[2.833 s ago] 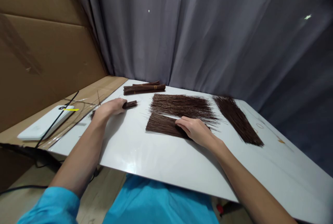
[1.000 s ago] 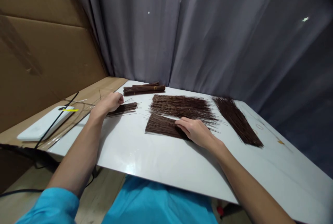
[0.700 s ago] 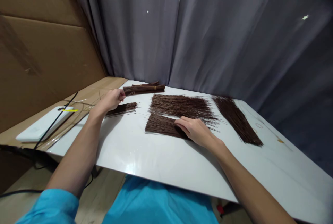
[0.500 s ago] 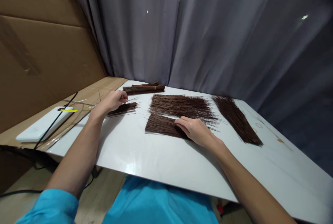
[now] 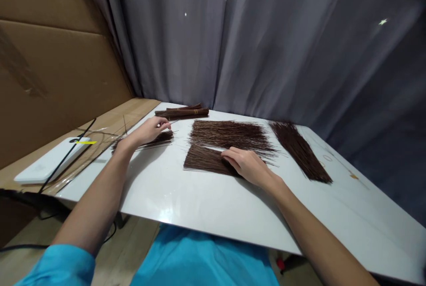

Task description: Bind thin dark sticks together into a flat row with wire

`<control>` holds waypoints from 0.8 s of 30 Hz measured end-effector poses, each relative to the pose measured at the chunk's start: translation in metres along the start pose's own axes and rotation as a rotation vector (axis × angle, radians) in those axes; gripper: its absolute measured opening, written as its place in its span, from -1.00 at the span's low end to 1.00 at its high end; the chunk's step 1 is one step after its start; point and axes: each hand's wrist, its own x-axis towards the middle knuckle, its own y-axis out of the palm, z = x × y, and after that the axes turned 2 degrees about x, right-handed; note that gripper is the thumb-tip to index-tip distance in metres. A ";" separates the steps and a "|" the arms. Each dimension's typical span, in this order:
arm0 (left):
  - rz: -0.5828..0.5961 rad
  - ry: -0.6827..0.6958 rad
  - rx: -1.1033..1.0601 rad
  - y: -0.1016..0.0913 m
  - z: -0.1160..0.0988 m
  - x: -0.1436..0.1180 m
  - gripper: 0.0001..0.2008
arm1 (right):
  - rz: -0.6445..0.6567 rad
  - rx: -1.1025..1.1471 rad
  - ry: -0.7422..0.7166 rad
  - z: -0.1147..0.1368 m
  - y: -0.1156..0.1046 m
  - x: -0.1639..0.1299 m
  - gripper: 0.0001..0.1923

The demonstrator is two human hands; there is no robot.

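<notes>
At the white desk point(image 5: 186, 197), my left hand point(image 5: 146, 131) has let go of the small stick bundle point(image 5: 156, 139) left of centre and now hovers over it, fingers loosely apart, while my right hand point(image 5: 248, 167) stays pressed flat on the near stick pile point(image 5: 203, 164).

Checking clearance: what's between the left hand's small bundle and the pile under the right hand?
Head view: bare white table, apart from a few stray thin sticks.

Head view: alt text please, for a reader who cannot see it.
A person's left hand rests on a small sheaf of thin brown sticks on a white table, while the right hand presses a flat pile of sticks. Tied bundles lie behind.
</notes>
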 end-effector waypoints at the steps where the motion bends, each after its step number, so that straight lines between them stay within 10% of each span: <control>1: 0.017 0.012 -0.012 0.001 -0.003 0.001 -0.51 | 0.002 0.006 0.000 0.000 0.000 0.000 -0.71; 13: -0.054 -0.158 -0.111 0.026 0.008 0.009 -0.58 | 0.121 -0.093 0.032 0.007 -0.008 0.002 -0.73; 24: 0.166 -0.467 -1.016 0.023 -0.028 0.001 -0.54 | -0.062 0.003 -0.132 -0.003 -0.009 0.007 -0.66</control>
